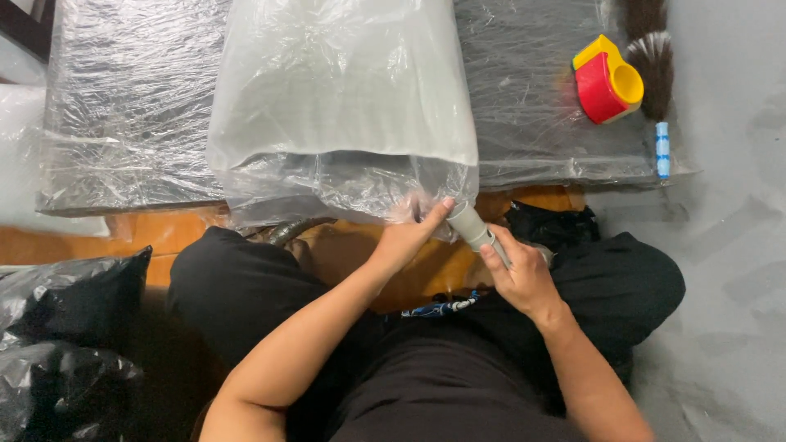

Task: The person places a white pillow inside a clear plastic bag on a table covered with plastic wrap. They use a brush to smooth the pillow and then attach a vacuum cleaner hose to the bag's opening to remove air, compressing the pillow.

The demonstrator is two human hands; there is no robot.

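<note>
A large clear plastic bag [344, 98] with a white pillow-like filling lies on a film-wrapped dark surface, its open end hanging over the near edge. My left hand [409, 237] pinches the bag's loose mouth around a grey tube nozzle [471, 225]. My right hand [520, 278] grips the same grey tube lower down, just to the right of the left hand. The tube's tip sits at the bag's bottom right corner.
A red and yellow tape dispenser [606, 82] and a dark brush with a blue-white handle [655, 90] lie at the far right of the wrapped surface [123, 123]. Black plastic bags [57, 327] sit at the left. Grey floor [729, 245] lies to the right.
</note>
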